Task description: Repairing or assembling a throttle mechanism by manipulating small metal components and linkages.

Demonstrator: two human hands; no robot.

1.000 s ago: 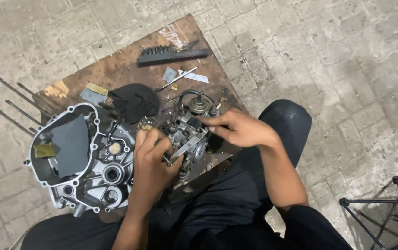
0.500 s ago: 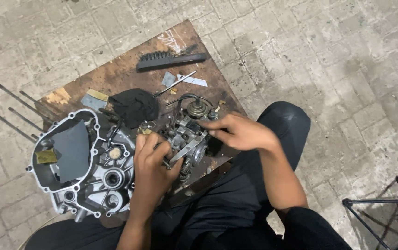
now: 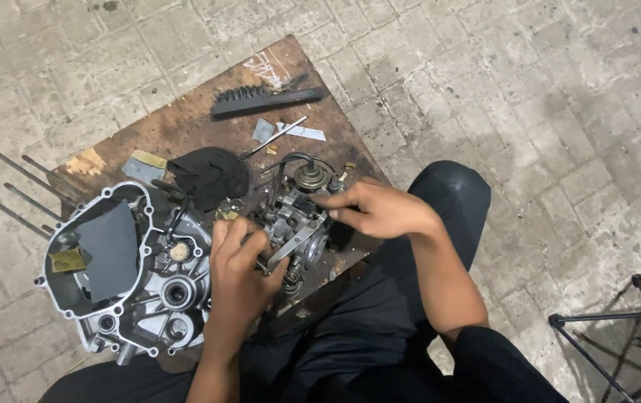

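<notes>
A wooden board (image 3: 186, 127) lies on a paved floor and carries the work. At its left edge sits a large grey metal engine casing (image 3: 123, 272), with long thin rods (image 3: 14, 190) projecting past the edge onto the paving. A black cloth (image 3: 212, 175) lies behind the casing, and a black brush (image 3: 264, 101) rests near the far edge.

The left hand (image 3: 238, 276) is closed around the near side of a small metal carburettor (image 3: 294, 224), which stands close to the board's near right edge, just beside the casing. The right hand (image 3: 380, 209) is partly closed, with its fingertips pinching the top of the carburettor from the right.

The carburettor appears to be a rigid cast part, probably fairly heavy for its bulk, with thin hoses and a round cap on top that look easier to damage. It may be greasy and slippery. The solid main body is judged the safest place to take hold, not the hoses.

The underside of the carburettor and the exact point under the right fingertips are hidden. A dark metal stand (image 3: 619, 336) at the lower right is cut off.
</notes>
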